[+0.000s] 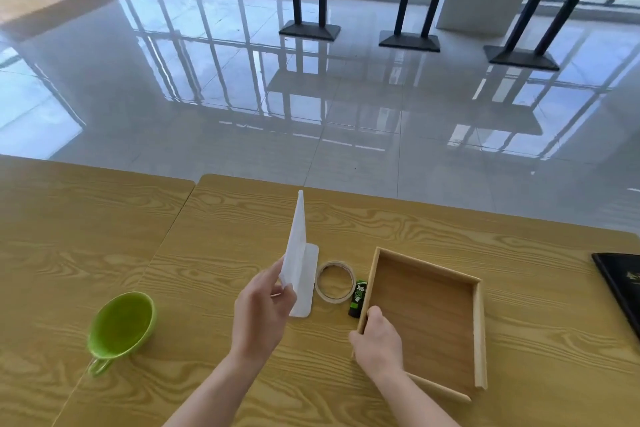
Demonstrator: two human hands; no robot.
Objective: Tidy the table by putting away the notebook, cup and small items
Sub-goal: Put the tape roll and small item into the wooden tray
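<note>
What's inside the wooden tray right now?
Nothing visible: the tray shows only its bare floor. The right hand grips its near-left wall and hides that corner. The tape roll and glue stick lie outside, to its left.

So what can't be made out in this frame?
Head view only:
- Black book: cut off by the right edge; cover text unreadable.
- Small black tube: label too small to read.
- Tray: near-left corner hidden under the right hand.
- White bookend: lower edge covered by the left hand.
</note>
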